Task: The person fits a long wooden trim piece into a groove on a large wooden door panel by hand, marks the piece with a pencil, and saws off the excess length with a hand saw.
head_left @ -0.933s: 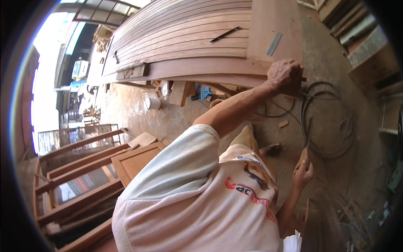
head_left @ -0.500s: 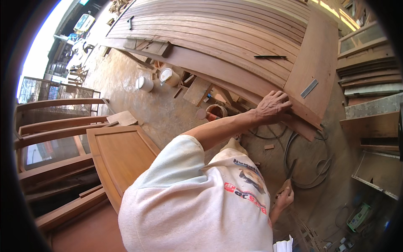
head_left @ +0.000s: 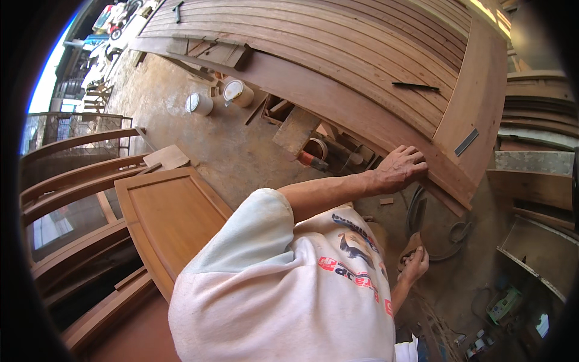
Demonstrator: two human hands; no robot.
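Observation:
A large slatted wooden panel (head_left: 338,72) lies raised in front of me. My left hand (head_left: 401,169) reaches across to its near right corner, the fingers curled over the edge board (head_left: 362,123). Lower down on the right, my right hand (head_left: 415,262) is closed round the wooden handle of what looks like a handsaw (head_left: 411,246). Its blade hardly shows against the dark floor. On the panel lie a flat grey metal strip (head_left: 466,142), a thin black tool (head_left: 416,87) and, at the far left, a small dark hammer-shaped tool (head_left: 178,12).
Two white buckets (head_left: 238,93) and wood offcuts (head_left: 297,130) are below the panel's near edge. A brown panelled door (head_left: 172,211) and wooden frames (head_left: 78,187) stand left. Cable (head_left: 449,247) coils on the floor; boards (head_left: 534,114) are stacked right.
The view has shifted slightly. My right hand has risen a little and the saw has turned, so its blade shows less. My left hand stays at the panel's edge.

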